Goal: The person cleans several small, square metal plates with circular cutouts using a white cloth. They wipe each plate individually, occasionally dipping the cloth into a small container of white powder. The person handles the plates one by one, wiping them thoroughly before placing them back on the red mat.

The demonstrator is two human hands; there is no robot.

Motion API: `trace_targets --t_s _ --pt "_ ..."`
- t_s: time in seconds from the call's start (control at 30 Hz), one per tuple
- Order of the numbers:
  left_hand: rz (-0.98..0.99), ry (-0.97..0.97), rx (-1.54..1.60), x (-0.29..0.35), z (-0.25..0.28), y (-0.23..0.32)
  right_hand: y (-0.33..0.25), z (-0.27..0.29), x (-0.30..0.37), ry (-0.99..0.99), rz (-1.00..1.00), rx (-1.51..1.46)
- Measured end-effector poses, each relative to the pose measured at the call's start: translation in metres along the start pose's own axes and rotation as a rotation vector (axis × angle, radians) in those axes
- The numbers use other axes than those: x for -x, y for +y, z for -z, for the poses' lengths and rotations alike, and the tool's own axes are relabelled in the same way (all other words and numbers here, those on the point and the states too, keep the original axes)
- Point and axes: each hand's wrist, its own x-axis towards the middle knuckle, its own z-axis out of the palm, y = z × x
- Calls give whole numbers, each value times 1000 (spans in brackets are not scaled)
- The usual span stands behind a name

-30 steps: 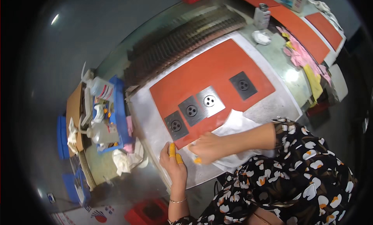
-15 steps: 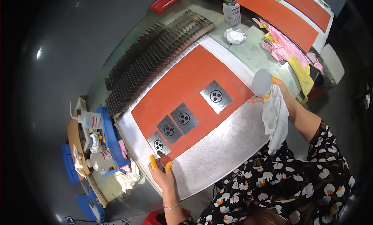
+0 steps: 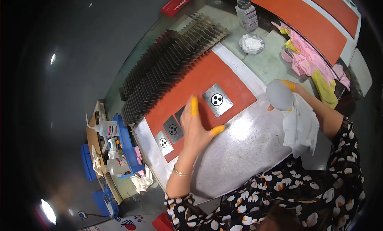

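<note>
My left hand (image 3: 193,129), with yellow finger cots on the thumb and a finger, reaches over the orange-red mat (image 3: 239,85). Its fingers are spread and hold nothing. Partly beneath it lies a dark metal plate (image 3: 179,114), mostly hidden. Another dark plate (image 3: 177,136) and a lighter silver plate (image 3: 166,149) lie to its left, each with a black ring-and-dots mark. Right of the fingers sits a further silver plate (image 3: 226,107). At the mat's right, my right hand (image 3: 294,87) is closed on a round grey pad (image 3: 279,95) and a white cloth (image 3: 300,125) hanging below.
A long slotted metal rack (image 3: 171,67) runs along the mat's far left edge. Behind stand a clear bottle (image 3: 247,17) and a dish of white material (image 3: 251,44). Pink and yellow cloths (image 3: 307,63) lie at right; a blue tray (image 3: 127,141) with squeeze bottles stands at left.
My left hand has moved from the mat's near left corner up and right over the plates, its fingers spreading. My right hand keeps the pad and cloth. The whole view has shifted slightly.
</note>
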Motion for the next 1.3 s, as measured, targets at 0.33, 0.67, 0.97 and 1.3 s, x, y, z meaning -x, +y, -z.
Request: trace_targets --t_s 0.33,0.67,0.97,1.3 --pt "148 -117 14 -37 -26 26 19 16 -18 37 196 95" --pt "-306 -48 582 22 -53 68 16 7 -9 141 333 415" --pt "104 -48 -53 6 17 -51 24 26 -17 5 239 -161" --pt "11 -114 -248 6 27 -67 34 54 -57 -181 156 -231"
